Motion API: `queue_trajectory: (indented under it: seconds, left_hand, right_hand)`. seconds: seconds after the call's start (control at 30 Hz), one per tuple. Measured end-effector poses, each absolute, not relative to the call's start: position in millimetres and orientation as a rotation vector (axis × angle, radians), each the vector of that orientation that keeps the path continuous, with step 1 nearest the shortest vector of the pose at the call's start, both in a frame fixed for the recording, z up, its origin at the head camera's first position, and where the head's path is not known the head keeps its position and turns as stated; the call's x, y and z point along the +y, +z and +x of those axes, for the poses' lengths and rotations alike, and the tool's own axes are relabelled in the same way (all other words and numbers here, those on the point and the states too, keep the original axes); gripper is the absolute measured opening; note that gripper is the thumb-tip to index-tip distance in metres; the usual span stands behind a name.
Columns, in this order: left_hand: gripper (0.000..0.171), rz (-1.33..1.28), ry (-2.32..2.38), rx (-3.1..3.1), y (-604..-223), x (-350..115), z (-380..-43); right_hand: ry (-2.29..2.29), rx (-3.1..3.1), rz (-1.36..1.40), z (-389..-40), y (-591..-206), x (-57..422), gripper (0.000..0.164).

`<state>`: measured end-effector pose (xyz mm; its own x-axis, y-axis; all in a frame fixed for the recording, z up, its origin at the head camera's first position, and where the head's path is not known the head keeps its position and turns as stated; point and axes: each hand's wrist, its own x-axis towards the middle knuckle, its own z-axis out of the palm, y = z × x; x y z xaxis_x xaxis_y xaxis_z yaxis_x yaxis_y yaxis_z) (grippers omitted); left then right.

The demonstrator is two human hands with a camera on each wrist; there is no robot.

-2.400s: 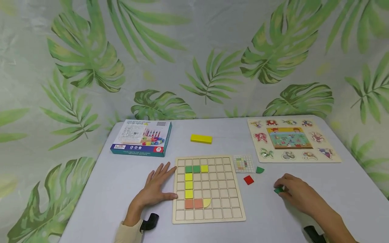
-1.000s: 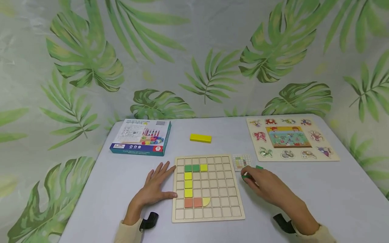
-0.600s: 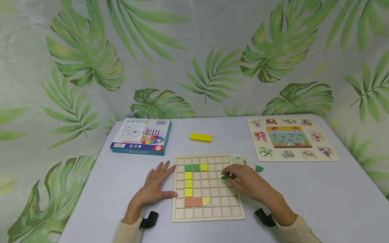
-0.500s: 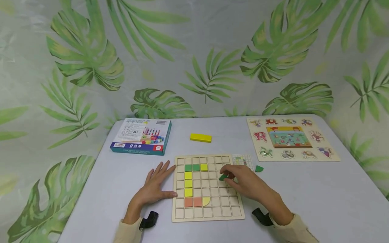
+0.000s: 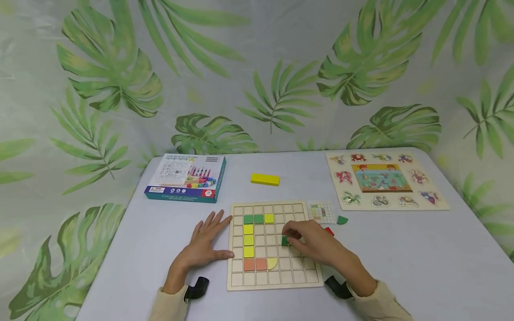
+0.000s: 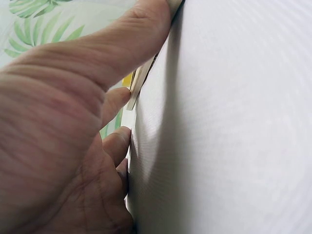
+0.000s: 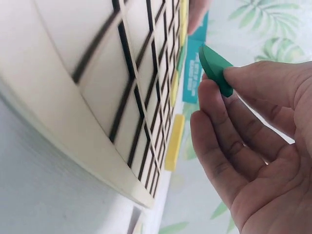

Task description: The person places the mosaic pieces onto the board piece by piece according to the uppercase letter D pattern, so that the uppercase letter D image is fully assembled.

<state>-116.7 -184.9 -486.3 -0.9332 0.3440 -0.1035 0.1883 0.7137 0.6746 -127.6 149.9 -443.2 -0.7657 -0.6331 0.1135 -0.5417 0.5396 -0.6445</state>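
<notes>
My right hand (image 5: pixel 315 240) pinches a green quarter-circle tile (image 7: pixel 216 70) between thumb and fingertips, over the right half of a wooden grid board (image 5: pixel 249 280). In the right wrist view the tile is tilted, apart from the board. My left hand (image 5: pixel 205 245) lies with fingers spread along the board's left side, fingertip and thumb tip at its edge. On the grid, two green squares (image 5: pixel 253 219) and a yellow square form a row, with yellow squares (image 5: pixel 248 240) in a column below. Two orange-red squares (image 5: pixel 254 264) and a pale yellow quarter-circle (image 5: pixel 272 263) lie lower down.
A small pattern card (image 5: pixel 323 211) lies at the board's right corner, near another green quarter-circle tile (image 5: pixel 342 220). A red tile (image 5: pixel 329 231) is partly hidden by my right hand. Farther back are a boxed toy (image 5: pixel 180 178), a yellow block (image 5: pixel 265 179) and a sea-animal puzzle board (image 5: pixel 337 185).
My right hand has carried the green quarter-circle tile leftward from the table on the right, past the card, to over the grid board. The left hand stays in place.
</notes>
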Motion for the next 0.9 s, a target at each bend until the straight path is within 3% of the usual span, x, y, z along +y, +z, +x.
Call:
queue_trajectory:
  seconds: [0.2, 0.9]
  left_hand:
    - [0.101, 0.42, 1.018, 2.699, -488.6, -185.7, -116.6]
    - [0.103, 0.422, 1.025, 2.701, -488.8, -184.9, -117.9]
  right_hand:
    - [-0.996, 2.612, -0.995, -125.5, -446.9, 145.1, 0.006]
    - [-0.807, 2.671, -0.959, -120.1, -449.3, 141.8, 0.018]
